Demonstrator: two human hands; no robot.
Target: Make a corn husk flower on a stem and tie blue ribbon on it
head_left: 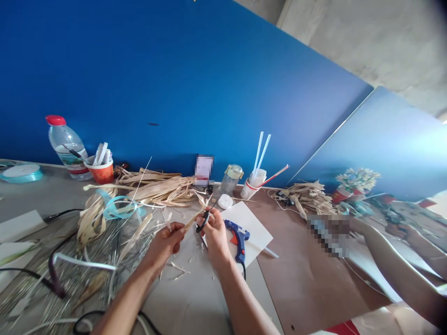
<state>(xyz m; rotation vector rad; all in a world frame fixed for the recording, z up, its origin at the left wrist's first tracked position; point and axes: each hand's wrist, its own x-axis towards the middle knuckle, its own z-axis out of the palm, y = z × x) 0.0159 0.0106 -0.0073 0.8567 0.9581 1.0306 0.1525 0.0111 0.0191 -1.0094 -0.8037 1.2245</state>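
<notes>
My left hand (167, 242) pinches the lower end of a pale dried corn husk strip (190, 223) that slants up to the right. Around the black handles of a pair of scissors (201, 226), the fingers of my right hand (215, 235) are closed. The scissor blades point up beside the husk's far end; whether they touch it I cannot tell. Just right of my right hand, a blue glue gun (240, 239) lies on a white sheet (260, 228). Small husk scraps (178, 267) are scattered below my hands.
Dried husks (164, 188) lie along the blue partition (174, 83). Thin wires (108, 246) and turquoise ribbon (118, 209) spread at left, near a bottle (68, 144) and a red cup (102, 173). A jar (231, 179) and glue-stick cup (249, 190) stand behind. Another person's arm (387, 260) reaches in at right.
</notes>
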